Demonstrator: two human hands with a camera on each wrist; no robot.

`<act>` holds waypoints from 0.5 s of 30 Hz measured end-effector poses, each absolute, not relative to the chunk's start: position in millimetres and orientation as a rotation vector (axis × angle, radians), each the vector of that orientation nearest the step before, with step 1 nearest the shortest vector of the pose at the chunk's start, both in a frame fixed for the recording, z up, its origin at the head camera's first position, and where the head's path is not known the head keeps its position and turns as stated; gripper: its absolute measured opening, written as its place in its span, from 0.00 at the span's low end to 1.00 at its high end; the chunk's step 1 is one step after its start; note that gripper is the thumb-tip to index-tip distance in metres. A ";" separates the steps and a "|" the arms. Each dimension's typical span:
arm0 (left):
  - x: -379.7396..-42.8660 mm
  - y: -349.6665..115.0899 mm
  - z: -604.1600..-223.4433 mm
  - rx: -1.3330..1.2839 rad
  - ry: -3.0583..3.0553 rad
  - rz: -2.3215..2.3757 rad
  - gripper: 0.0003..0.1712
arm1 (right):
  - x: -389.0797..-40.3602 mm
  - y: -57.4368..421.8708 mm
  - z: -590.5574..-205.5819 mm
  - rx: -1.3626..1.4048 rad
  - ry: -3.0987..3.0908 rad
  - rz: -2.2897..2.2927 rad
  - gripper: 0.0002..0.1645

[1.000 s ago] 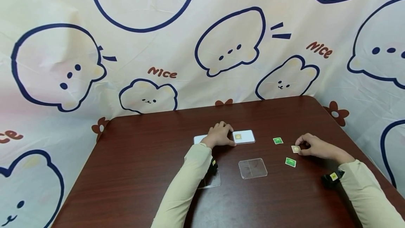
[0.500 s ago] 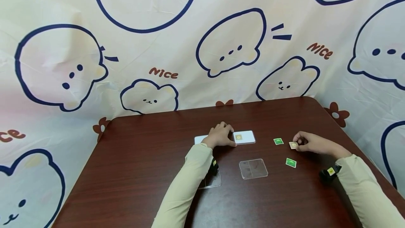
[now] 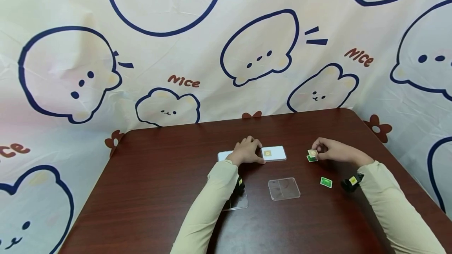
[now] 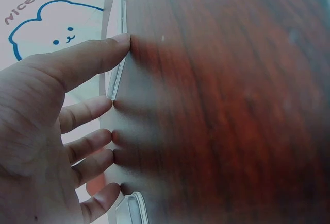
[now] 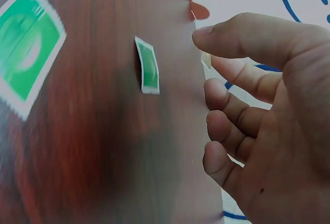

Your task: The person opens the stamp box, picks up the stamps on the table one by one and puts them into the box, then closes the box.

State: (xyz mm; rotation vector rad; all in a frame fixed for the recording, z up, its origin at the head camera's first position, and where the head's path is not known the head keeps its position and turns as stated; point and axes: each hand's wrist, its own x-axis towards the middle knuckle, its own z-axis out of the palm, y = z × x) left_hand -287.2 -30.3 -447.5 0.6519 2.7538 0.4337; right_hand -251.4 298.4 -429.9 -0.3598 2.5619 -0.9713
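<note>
Brown tabletop (image 3: 159, 191) below, my right hand (image 3: 334, 151) pinches a pale stamp (image 3: 312, 153), well apart from my spread left hand (image 3: 245, 152) touching a white card (image 3: 278, 153).

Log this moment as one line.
Left hand touches flat white rectangular case | right hand pinches small beige paper square | two green white-edged paper rectangles lie on brown wood-grain table

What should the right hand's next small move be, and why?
Probably carry the small beige square paper stamp leftward to the white rectangular card: the right hand pinches that stamp, the left hand touches the card's edge, and a similar beige square shows on the card.
</note>
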 end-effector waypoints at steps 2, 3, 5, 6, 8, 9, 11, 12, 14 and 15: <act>-287.4 -30.2 -448.3 0.652 2.754 0.434 0.34 | -254.2 293.0 -429.6 -0.368 2.558 -0.974 0.16; -287.6 -30.1 -448.5 0.653 2.753 0.432 0.34 | -255.6 290.1 -429.5 -0.379 2.555 -0.982 0.16; -287.7 -30.2 -448.2 0.654 2.753 0.428 0.34 | -258.8 284.0 -429.9 -0.402 2.554 -0.993 0.15; -287.8 -30.4 -447.9 0.653 2.753 0.425 0.34 | -260.8 281.0 -430.7 -0.413 2.556 -0.994 0.15; -287.7 -30.6 -446.9 0.650 2.755 0.418 0.34 | -264.8 274.3 -432.1 -0.437 2.555 -0.998 0.15; -287.6 -30.7 -446.3 0.649 2.755 0.414 0.34 | -266.8 270.9 -432.9 -0.449 2.553 -0.999 0.15; -287.4 -30.9 -445.7 0.647 2.754 0.419 0.34 | -271.0 264.9 -434.6 -0.455 2.550 -0.997 0.14; -287.3 -30.9 -445.6 0.648 2.753 0.421 0.34 | -273.2 262.0 -435.5 -0.455 2.547 -1.001 0.14; -287.0 -30.8 -445.6 0.651 2.750 0.428 0.34 | -277.0 256.9 -436.4 -0.458 2.542 -1.004 0.14; -287.0 -30.7 -445.7 0.652 2.749 0.431 0.34 | -278.9 254.6 -437.0 -0.460 2.536 -1.011 0.15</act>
